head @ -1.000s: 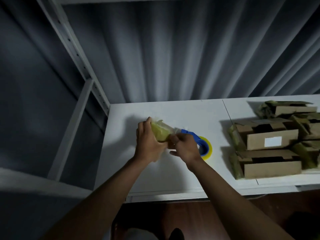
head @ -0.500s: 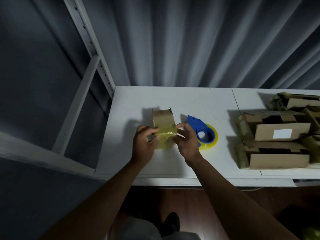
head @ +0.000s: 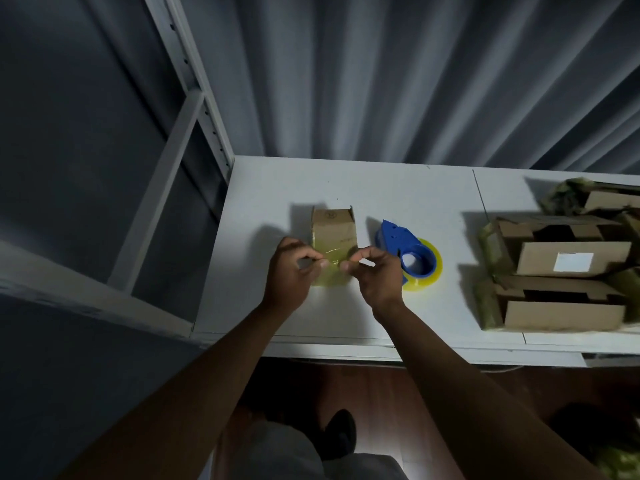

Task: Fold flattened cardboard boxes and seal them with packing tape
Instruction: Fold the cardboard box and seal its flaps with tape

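A small cardboard box (head: 334, 230) lies on the white table (head: 408, 195), its near end wrapped in yellowish tape and its far end open with flaps up. My left hand (head: 292, 271) pinches the taped end from the left. From the right, my right hand (head: 375, 275) pinches the same end, fingertips almost meeting over the tape. A blue tape dispenser (head: 405, 249) with a yellow tape roll (head: 431, 271) lies just right of my right hand, untouched.
Several taped and folded cardboard boxes (head: 561, 268) are stacked on the table's right side. A grey curtain hangs behind the table. A white shelf frame (head: 187, 109) stands at the left. The table's front edge is near my forearms.
The box has been laid down on the table with its taped end toward me. Both hands have shifted from holding it up to pressing its taped near end.
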